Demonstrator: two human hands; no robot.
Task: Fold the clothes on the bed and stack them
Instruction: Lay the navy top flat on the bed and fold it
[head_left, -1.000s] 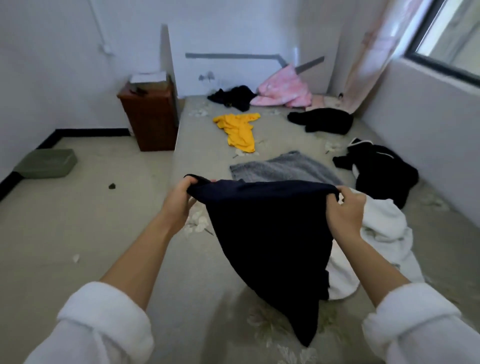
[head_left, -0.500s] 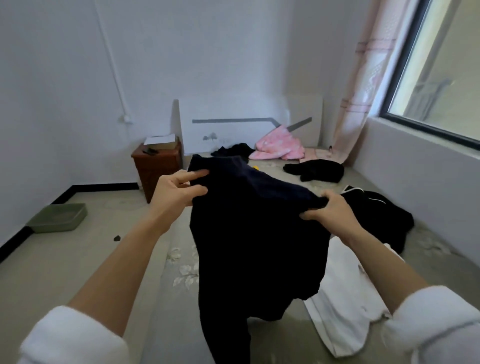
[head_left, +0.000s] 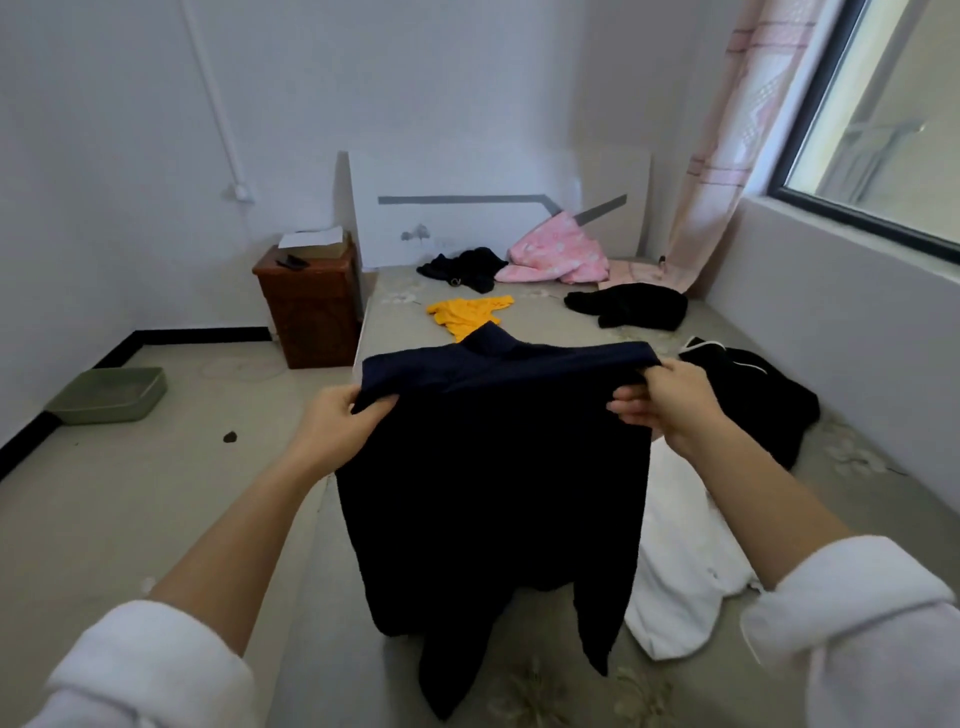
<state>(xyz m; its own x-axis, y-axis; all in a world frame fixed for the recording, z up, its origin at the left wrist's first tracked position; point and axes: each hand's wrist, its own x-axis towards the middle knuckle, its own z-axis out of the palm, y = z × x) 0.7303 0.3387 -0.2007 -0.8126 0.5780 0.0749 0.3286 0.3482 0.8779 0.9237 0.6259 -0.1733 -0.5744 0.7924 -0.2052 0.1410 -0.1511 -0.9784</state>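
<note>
Both arms outstretched; left hand (head_left: 332, 426), right hand (head_left: 670, 402) fingers pinching navy sweater (head_left: 493, 483) shoulders.

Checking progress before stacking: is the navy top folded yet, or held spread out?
Spread, not folded. The left hand and right hand grip the navy top by its shoulders; its sleeves hang loose.

Brown nightstand (head_left: 311, 317) with papers (head_left: 310, 238) on top beside white grey-striped headboard (head_left: 467, 171), green tray (head_left: 109, 410) on floor (head_left: 130, 493) far left, pink curtain (head_left: 727, 156) beside dark-framed window (head_left: 893, 104) at right.
</note>
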